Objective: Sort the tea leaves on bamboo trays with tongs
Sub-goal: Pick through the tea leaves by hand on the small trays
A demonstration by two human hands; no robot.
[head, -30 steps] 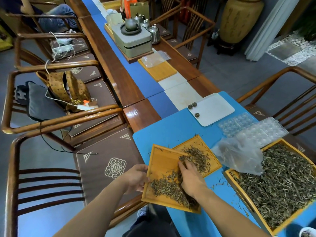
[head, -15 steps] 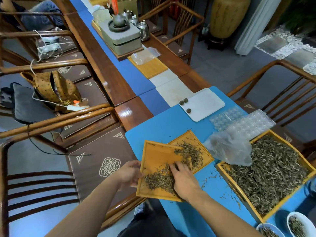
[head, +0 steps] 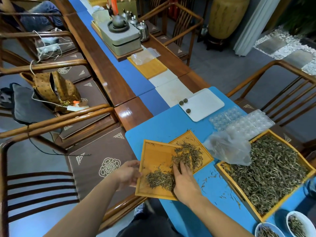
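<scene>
At table's left edge, near bamboo tray (head: 153, 154) overhanging, gripped on its left rim by left hand (head: 127, 173). Right hand (head: 185, 181) flat, fingers (head: 182, 168) spread, holding nothing, resting in tea leaves (head: 160, 179) at tray's right rim; blue mat (head: 164, 127) bare beyond.

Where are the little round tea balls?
In the head view, three small dark round tea balls sit on the left edge of the white rectangular tray, on the blue mat beyond the small bamboo trays, left of the clear plastic moulds.

left hand (head: 127, 173) gripping tray (head: 154, 157), right hand (head: 185, 181) on leaves (head: 160, 179)
</scene>
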